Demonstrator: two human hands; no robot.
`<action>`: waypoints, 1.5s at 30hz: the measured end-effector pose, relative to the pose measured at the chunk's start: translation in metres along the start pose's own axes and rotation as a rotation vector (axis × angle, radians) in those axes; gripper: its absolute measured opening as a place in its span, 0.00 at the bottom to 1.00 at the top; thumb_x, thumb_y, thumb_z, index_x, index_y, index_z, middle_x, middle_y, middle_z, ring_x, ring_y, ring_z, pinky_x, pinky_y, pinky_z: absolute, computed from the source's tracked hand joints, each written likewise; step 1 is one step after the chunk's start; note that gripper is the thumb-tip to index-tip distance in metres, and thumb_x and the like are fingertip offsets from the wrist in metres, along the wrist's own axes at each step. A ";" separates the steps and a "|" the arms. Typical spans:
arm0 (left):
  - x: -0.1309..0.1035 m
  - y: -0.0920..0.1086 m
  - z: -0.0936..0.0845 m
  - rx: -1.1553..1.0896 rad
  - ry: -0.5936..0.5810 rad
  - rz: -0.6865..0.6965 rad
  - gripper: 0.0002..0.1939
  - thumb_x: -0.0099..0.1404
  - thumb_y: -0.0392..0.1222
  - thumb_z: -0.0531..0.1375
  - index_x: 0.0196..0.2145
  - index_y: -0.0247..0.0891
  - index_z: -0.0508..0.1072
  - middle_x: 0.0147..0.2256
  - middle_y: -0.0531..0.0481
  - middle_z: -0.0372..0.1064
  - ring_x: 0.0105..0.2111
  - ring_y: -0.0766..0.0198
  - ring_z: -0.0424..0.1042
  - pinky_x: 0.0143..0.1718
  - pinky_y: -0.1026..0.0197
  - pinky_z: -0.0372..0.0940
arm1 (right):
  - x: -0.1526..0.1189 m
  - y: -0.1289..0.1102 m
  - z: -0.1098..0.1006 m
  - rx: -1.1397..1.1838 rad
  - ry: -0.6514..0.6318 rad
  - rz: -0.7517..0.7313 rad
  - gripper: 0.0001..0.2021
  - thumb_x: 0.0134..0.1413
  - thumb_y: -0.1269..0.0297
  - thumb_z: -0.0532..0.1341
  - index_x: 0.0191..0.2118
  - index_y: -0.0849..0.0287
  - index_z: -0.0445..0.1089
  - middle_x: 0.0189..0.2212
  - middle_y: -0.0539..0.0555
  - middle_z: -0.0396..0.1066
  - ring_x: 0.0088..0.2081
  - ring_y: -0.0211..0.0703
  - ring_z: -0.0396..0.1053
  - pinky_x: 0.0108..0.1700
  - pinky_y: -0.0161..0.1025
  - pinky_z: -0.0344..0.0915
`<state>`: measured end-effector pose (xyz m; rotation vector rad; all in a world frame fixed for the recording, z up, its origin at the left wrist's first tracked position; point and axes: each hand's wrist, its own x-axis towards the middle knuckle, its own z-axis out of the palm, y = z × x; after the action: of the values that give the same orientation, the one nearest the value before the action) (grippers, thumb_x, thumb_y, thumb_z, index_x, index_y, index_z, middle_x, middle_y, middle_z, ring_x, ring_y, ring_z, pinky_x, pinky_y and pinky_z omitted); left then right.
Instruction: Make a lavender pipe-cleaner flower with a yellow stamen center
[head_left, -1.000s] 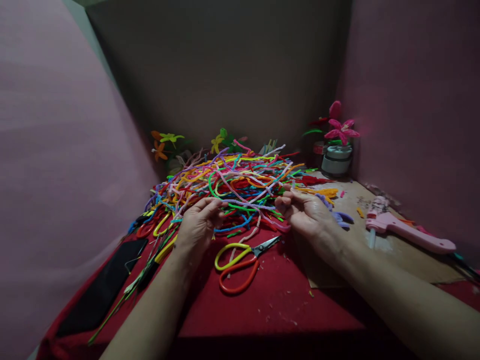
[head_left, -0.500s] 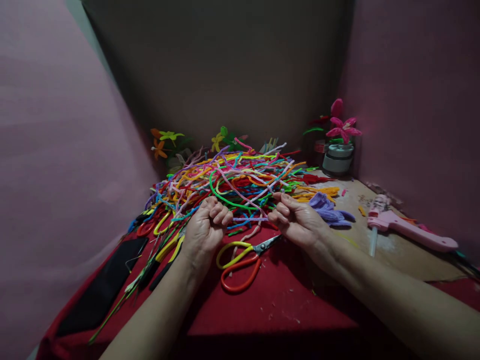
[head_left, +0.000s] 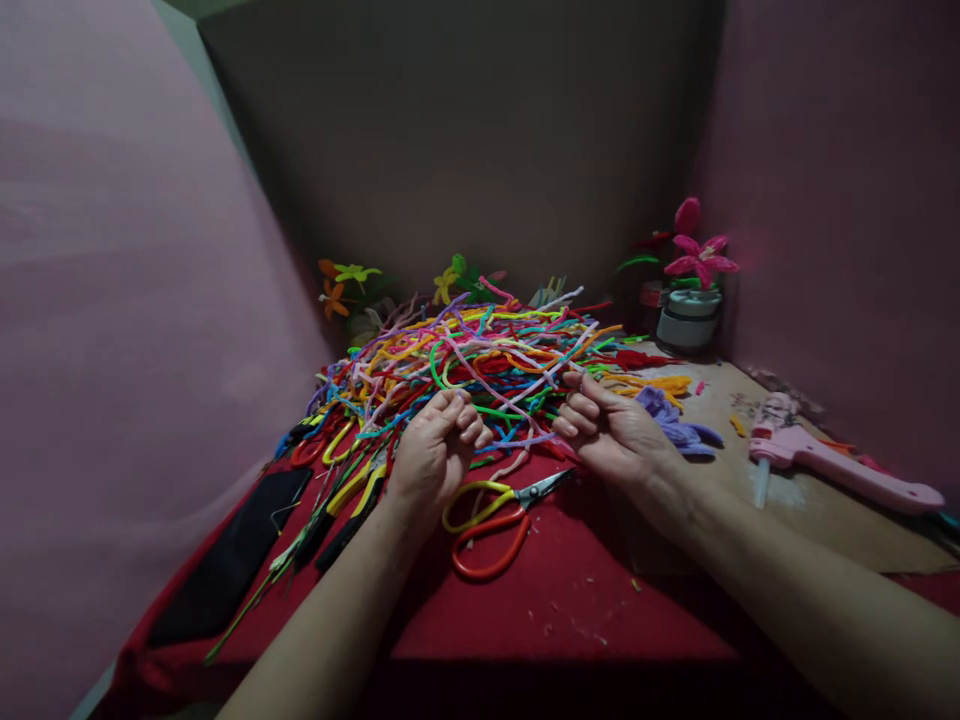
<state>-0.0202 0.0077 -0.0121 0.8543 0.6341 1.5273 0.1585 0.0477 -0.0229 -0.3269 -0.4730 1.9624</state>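
Observation:
My left hand point(head_left: 442, 445) is closed, fingers curled with the thumb and index finger pinched together, in front of a heap of coloured fuzzy stems point(head_left: 487, 350). To its right my right hand point(head_left: 611, 425) is also closed, thumb against the index finger. Whatever either hand holds is too small or too lost against the heap to make out. Between and below the hands, scissors point(head_left: 491, 530) with one yellow and one red handle lie on the red cloth point(head_left: 555, 620), blades pointing right. Purple fuzzy petals point(head_left: 679, 430) lie just beyond my right hand.
A pink glue gun point(head_left: 847, 465) rests on a brown board point(head_left: 697, 530) at the right. Behind stands a grey pot point(head_left: 688, 320) with a pink flower point(head_left: 703, 262). At the left are a black flat object point(head_left: 232, 560), yellow-handled pliers point(head_left: 358, 490) and green stems point(head_left: 244, 620).
The whole view has shifted slightly, so the scene sits further right. My left hand has come a little nearer my right hand, and its thumb and index finger now point upward.

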 end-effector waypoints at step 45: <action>0.021 -0.012 0.044 0.654 -0.095 -0.117 0.14 0.53 0.44 0.61 0.34 0.31 0.71 0.16 0.57 0.59 0.12 0.74 0.58 0.14 0.70 0.52 | -0.002 0.017 -0.008 -0.506 -0.156 -0.050 0.10 0.48 0.60 0.59 0.25 0.62 0.63 0.10 0.44 0.58 0.13 0.29 0.49 0.17 0.30 0.43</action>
<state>0.0223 0.0264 0.0067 1.3425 1.1195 1.1683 0.1491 0.0413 -0.0377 -0.4738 -1.0733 1.8065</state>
